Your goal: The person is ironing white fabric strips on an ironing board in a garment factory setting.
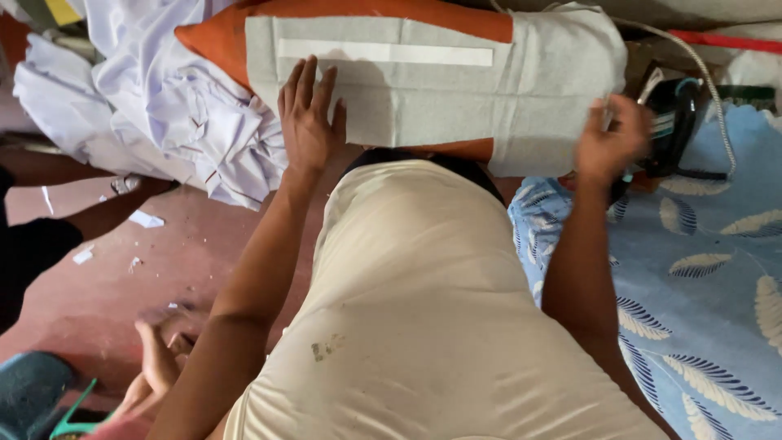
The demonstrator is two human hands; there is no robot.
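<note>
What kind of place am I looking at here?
Probably a small tailoring or pressing workshop: grey cloth piece on an orange padded board, heap of white garments, and a dark electric iron.

Cloth piece spread over the pad at twelve o'clock, strip lying across its far part. Left hand flat on the cloth's left end at eleven o'clock; right hand at the cloth's right edge at one o'clock. Iron just right of that hand, at two o'clock. Heap of garments at ten o'clock, left of the pad. Patterned sheet at three o'clock. Another person's hand at eight o'clock, above the floor.
</note>
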